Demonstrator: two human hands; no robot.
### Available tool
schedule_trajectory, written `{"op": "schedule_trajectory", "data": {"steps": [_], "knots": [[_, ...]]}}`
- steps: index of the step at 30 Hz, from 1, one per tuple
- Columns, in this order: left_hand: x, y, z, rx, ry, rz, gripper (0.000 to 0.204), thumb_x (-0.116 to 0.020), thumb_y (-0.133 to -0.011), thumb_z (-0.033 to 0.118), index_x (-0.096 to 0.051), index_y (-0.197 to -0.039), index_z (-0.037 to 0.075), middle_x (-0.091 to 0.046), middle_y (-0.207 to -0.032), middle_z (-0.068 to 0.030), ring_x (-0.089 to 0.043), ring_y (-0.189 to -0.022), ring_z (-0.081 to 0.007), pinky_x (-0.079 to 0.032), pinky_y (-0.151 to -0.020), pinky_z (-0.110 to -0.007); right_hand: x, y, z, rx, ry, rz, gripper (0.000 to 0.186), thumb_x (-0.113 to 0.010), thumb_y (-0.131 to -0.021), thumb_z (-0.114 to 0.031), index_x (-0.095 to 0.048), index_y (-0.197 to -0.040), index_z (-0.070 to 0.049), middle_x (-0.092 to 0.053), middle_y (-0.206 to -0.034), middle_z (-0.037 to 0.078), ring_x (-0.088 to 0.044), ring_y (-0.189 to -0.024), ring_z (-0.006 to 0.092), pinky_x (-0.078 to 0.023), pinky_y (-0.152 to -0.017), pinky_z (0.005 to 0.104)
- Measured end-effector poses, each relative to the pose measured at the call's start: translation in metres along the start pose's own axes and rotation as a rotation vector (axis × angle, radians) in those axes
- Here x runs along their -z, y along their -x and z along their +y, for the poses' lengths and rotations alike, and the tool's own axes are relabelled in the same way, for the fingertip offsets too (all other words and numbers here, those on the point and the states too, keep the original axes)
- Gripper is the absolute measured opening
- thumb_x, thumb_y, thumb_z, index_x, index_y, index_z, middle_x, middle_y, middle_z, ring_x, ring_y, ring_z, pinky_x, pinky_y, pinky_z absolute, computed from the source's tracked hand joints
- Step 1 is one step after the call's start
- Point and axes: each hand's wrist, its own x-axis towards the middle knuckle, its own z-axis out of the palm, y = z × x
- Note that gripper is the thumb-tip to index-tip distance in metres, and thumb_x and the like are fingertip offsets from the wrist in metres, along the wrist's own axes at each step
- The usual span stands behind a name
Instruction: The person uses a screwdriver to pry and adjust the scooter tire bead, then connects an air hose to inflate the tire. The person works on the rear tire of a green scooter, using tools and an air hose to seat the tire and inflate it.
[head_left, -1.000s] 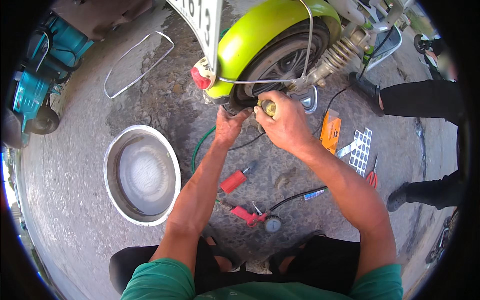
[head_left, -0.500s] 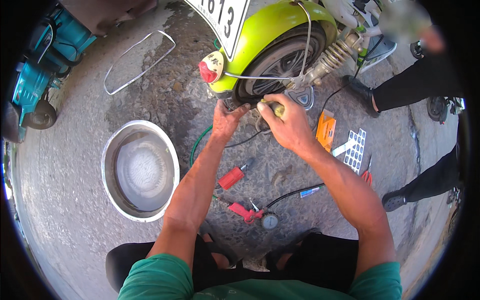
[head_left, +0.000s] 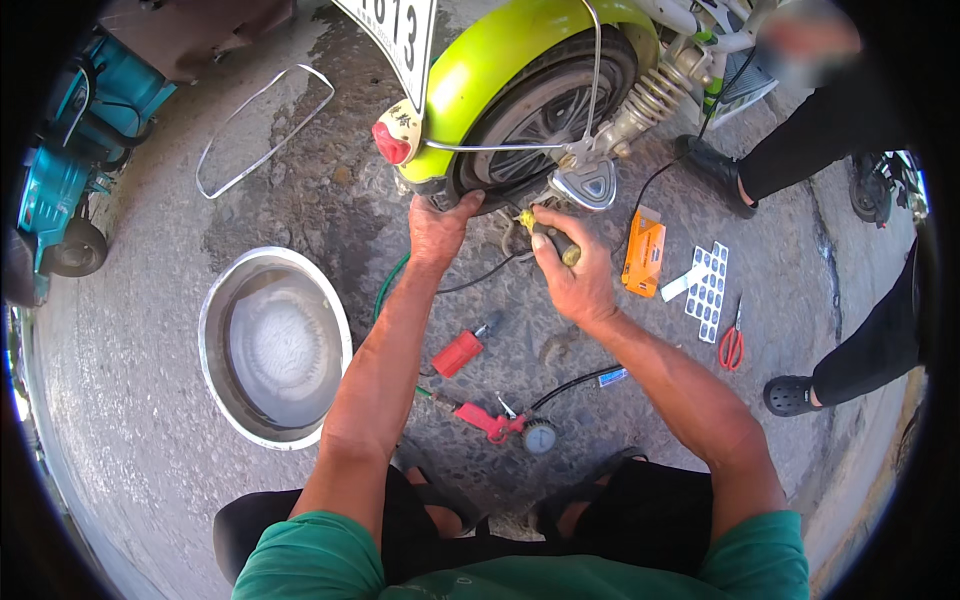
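My left hand (head_left: pixel 438 232) grips the lower edge of the rear tyre (head_left: pixel 472 170), its thumb on the near side and its fingertips mostly hidden. In my right hand (head_left: pixel 582 280) is a screwdriver (head_left: pixel 553 238) with a yellow and black handle, angled up and left toward the tyre's lower edge. Its tip is hard to make out. A dark looped strip (head_left: pixel 508 238) hangs beneath the tyre between my hands. The wheel (head_left: pixel 560 105) sits under a lime-green mudguard (head_left: pixel 490 60) with a red tail light (head_left: pixel 390 143).
A metal water basin (head_left: pixel 206 335) stands left. On the ground lie a red inflator with gauge (head_left: pixel 492 423), a red-handled tool (head_left: pixel 458 353), an orange box (head_left: pixel 644 255), patch sheets (head_left: pixel 711 290) and red scissors (head_left: pixel 732 348). A person's dark-clad legs (head_left: pixel 800 140) are at right.
My right hand has drawn back down and right from the tyre with the screwdriver, showing more of its handle. The left hand stays on the tyre. The whole view has shifted slightly.
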Motion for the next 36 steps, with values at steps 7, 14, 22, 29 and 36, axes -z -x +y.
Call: {"op": "schedule_trajectory", "data": {"steps": [7,14,22,29,36], "knots": [[0.000,-0.005,0.011,-0.038,-0.174,-0.001,0.037,-0.082,-0.082,0.008,-0.070,-0.116,-0.002,-0.075,-0.108,-0.0085,-0.069,-0.097,-0.0161,-0.053,-0.091,-0.034,-0.006,0.054,0.050,-0.302,-0.044,-0.075,0.025,-0.065,-0.099,-0.021,-0.068,-0.116,-0.001,-0.072,-0.092,0.009,-0.067,-0.085,0.0150,-0.053,-0.076,0.0328],[0.008,-0.004,0.007,-0.104,-0.156,0.006,0.031,-0.081,-0.084,0.009,-0.071,-0.111,0.000,-0.074,-0.103,-0.0048,-0.067,-0.093,-0.0161,-0.053,-0.088,-0.033,-0.027,0.038,0.025,-0.543,-0.368,-0.197,0.016,-0.069,-0.097,-0.010,-0.059,-0.106,-0.002,-0.062,-0.084,0.000,-0.059,-0.073,0.0059,-0.050,-0.065,0.0245],[0.005,-0.001,0.033,-0.170,-0.259,0.076,0.040,-0.082,-0.080,0.014,-0.068,-0.114,-0.002,-0.075,-0.101,-0.0109,-0.070,-0.092,-0.0186,-0.055,-0.084,-0.035,-0.016,0.028,0.018,-0.472,-0.332,-0.142,0.037,-0.061,-0.094,-0.001,-0.051,-0.130,0.001,-0.063,-0.096,0.005,-0.057,-0.077,0.0080,-0.050,-0.068,0.0264],[-0.009,-0.002,0.015,-0.168,-0.158,0.138,0.043,-0.086,-0.080,0.017,-0.068,-0.114,-0.003,-0.075,-0.104,-0.0107,-0.070,-0.093,-0.0187,-0.054,-0.087,-0.035,0.028,-0.002,-0.005,-0.440,0.027,-0.312,0.037,-0.065,-0.092,-0.007,-0.058,-0.128,-0.002,-0.067,-0.094,0.008,-0.062,-0.079,0.0123,-0.051,-0.072,0.0304],[0.001,-0.003,-0.001,-0.094,-0.066,-0.016,0.038,-0.081,-0.084,0.008,-0.067,-0.118,-0.001,-0.073,-0.111,-0.0071,-0.067,-0.099,-0.0158,-0.053,-0.092,-0.033,0.055,-0.058,-0.065,-0.153,0.303,-0.418,0.035,-0.070,-0.086,-0.008,-0.062,-0.119,0.000,-0.070,-0.104,0.022,-0.070,-0.095,0.0384,-0.055,-0.082,0.0401]]}}
